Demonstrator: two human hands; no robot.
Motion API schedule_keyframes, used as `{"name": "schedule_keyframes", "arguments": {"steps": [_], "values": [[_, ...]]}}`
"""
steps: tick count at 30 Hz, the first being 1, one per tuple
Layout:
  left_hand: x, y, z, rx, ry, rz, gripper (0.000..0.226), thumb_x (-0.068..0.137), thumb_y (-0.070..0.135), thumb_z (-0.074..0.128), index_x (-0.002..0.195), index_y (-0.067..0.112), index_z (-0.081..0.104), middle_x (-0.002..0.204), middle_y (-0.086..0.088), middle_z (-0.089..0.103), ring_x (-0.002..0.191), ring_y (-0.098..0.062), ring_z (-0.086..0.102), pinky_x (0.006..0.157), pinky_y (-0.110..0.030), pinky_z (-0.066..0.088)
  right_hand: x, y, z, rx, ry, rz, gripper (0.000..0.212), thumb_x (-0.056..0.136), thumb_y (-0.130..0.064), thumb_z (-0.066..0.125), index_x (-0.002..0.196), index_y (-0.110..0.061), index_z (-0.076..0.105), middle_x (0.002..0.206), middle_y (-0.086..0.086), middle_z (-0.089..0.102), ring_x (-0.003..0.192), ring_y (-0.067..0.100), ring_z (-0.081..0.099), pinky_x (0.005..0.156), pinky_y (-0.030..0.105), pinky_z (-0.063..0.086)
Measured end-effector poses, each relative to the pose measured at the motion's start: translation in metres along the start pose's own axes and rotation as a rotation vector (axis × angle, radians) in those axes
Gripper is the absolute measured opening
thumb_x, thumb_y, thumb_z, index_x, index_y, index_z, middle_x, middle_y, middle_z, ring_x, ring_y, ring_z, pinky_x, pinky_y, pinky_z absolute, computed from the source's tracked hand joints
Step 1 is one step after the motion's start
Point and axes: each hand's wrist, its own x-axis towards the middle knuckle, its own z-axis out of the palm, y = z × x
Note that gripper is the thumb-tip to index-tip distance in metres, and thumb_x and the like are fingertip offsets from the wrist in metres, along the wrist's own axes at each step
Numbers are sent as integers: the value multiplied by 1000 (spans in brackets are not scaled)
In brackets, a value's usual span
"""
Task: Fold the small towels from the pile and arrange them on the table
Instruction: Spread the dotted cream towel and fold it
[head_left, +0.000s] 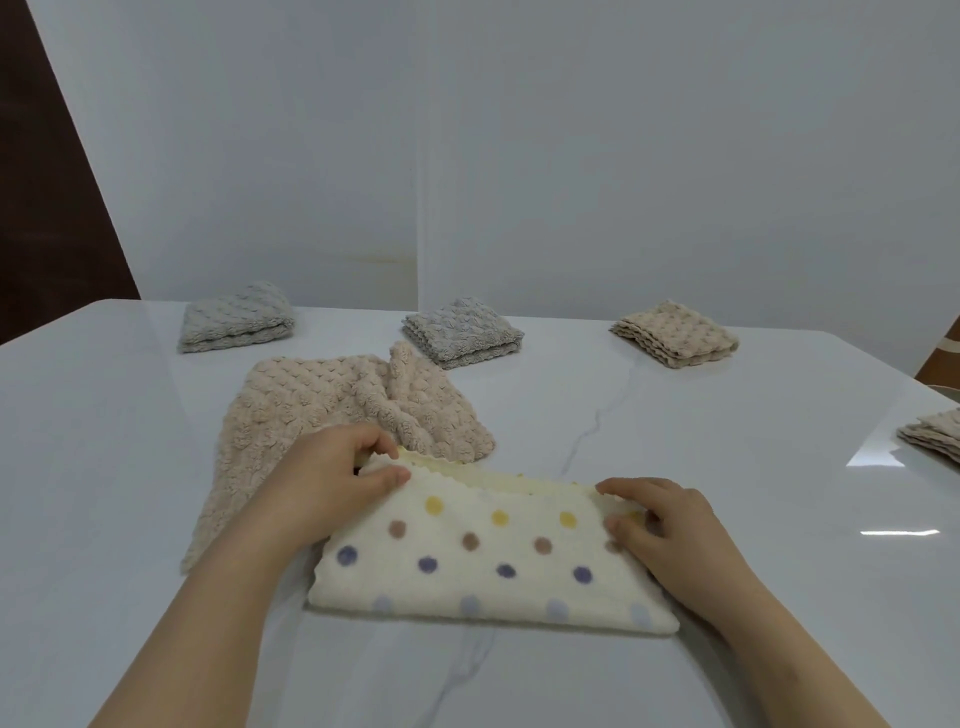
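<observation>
Well along, by the look of it — four folded towels already sit on the marble table (727, 597): a grey bundle (236, 317) at the far left, a grey square (462, 332) in the middle, a beige square (675, 335) farther right, and a beige stack (935, 434) cut off by the right edge. The cream polka-dot towel (483, 561) lies nearest the person, doubled over once with its fold toward them. The left hand (343, 478) pinches its far-left corner between thumb and fingers. The right hand (670, 525) has its fingers curled on the far-right corner, seemingly gripping the top layer. It probably needs another fold or two. Just behind it a loose beige towel (337, 415) lies rumpled and unfolded — apparently the last one left, and crowding the dotted towel's far edge.
</observation>
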Motion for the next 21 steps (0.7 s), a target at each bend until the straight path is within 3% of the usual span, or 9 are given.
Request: {"name": "schedule_keyframes", "arguments": {"steps": [4, 7, 10, 13, 15, 17, 21], "values": [[0, 0, 2, 2, -5, 10, 22, 81, 26, 68, 70, 35, 52, 58, 9, 41, 56, -3, 39, 47, -14, 27, 1, 0, 6, -58, 33, 22, 28, 90, -24, 51, 116, -33, 59, 100, -24, 55, 108, 12, 39, 90, 25, 32], [0, 0, 1, -7, 14, 10, 22, 81, 26, 68, 69, 35, 52, 58, 8, 44, 57, -4, 41, 49, -14, 29, 1, -5, 8, 4, 99, 14, 19, 89, -20, 54, 101, -31, 65, 75, -26, 59, 100, 8, 46, 77, 20, 34], [0, 0, 1, -47, 54, 11, 21, 80, 24, 69, 67, 32, 55, 59, 9, 47, 59, -3, 43, 50, -17, 28, 0, -7, 2, 239, 187, 91, 16, 87, -15, 57, 78, -25, 66, 77, -18, 62, 78, 4, 57, 57, 14, 42], [0, -2, 1, -135, 100, 7, 20, 76, 22, 74, 65, 26, 57, 58, 8, 46, 57, -7, 43, 49, -15, 29, -3, -9, -4, 611, 264, 164, 12, 84, -10, 64, 74, -14, 68, 72, -1, 66, 63, 15, 57, 41, 22, 42], [0, -4, 0, -234, 106, -5, 23, 67, 30, 81, 62, 24, 59, 55, 7, 47, 56, -11, 43, 52, -21, 32, -4, -12, -7, 796, 323, 180, 9, 81, -8, 68, 71, -8, 65, 66, 1, 62, 59, 15, 55, 44, 25, 43], [1, -4, -2, -358, 108, -16, 25, 56, 37, 76, 62, 19, 60, 53, 10, 49, 53, -10, 42, 53, -26, 33, -4, -11, -10, 891, 383, 180, 12, 78, -6, 69, 69, -8, 62, 62, -2, 59, 57, 10, 54, 50, 20, 45], [0, 3, -5, -622, 110, -29, 18, 75, 9, 75, 67, 12, 59, 63, -5, 55, 58, -14, 48, 48, -21, 41, -1, -6, -18, 987, 451, 162, 19, 78, -6, 69, 63, -16, 62, 57, -12, 61, 62, 9, 55, 64, 23, 44]]}}
